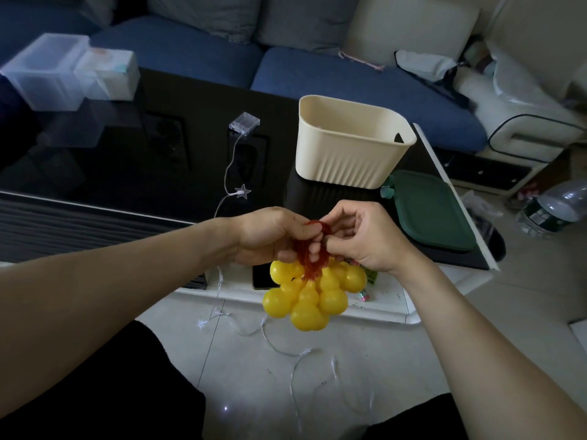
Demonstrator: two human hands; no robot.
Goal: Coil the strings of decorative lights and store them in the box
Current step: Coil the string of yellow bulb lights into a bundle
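A bunch of yellow gourd-shaped lights (pixel 306 296) hangs from a coil of red cord (pixel 309 252) in front of the table edge. My left hand (pixel 270 236) grips the red coil from the left, and my right hand (pixel 362 236) pinches its top loop from the right. The cream ribbed box (pixel 349 154) stands open on the black table, just beyond my hands. A second string with clear star lights (pixel 243 192) runs from its clear battery case (pixel 244 122) on the table down over the edge to the floor (pixel 286 347).
A green lid (pixel 428 211) lies right of the box. Clear plastic containers (pixel 60 71) stand at the table's far left. A blue sofa (pixel 317 71) runs behind. A water bottle (pixel 552 204) lies on the floor at right. A phone (pixel 262 277) rests on the white lower shelf.
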